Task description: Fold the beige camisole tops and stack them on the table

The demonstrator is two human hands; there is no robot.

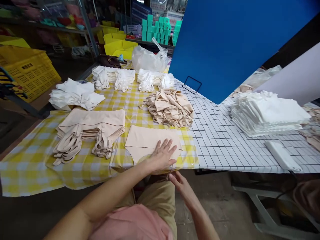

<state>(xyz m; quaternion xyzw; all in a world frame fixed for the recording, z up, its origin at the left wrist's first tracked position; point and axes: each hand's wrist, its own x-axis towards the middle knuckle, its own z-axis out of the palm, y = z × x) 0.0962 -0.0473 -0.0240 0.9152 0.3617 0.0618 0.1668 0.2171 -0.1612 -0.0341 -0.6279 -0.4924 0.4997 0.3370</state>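
Note:
My left hand (163, 156) lies flat with spread fingers on a beige cloth garment (142, 138), which is laid out at the table's front edge. It has a wide band at the top and a seam across it; its lower right part is hidden under the hand. Just below the table edge, my right hand (182, 185) is raised with thumb and fingers apart, nothing visible in it. To the left sits a neat stack of beige garments (92, 118) with straps hanging forward. Behind the laid-out piece is a loose heap of beige garments (170, 106).
White garment stacks (115, 76) line the back, with a plastic bag (148, 58) behind. A large blue board (220, 43) rises at the back right. A white stack (270, 111) and a white oblong device (282, 156) lie right. Yellow crates (30, 71) stand left.

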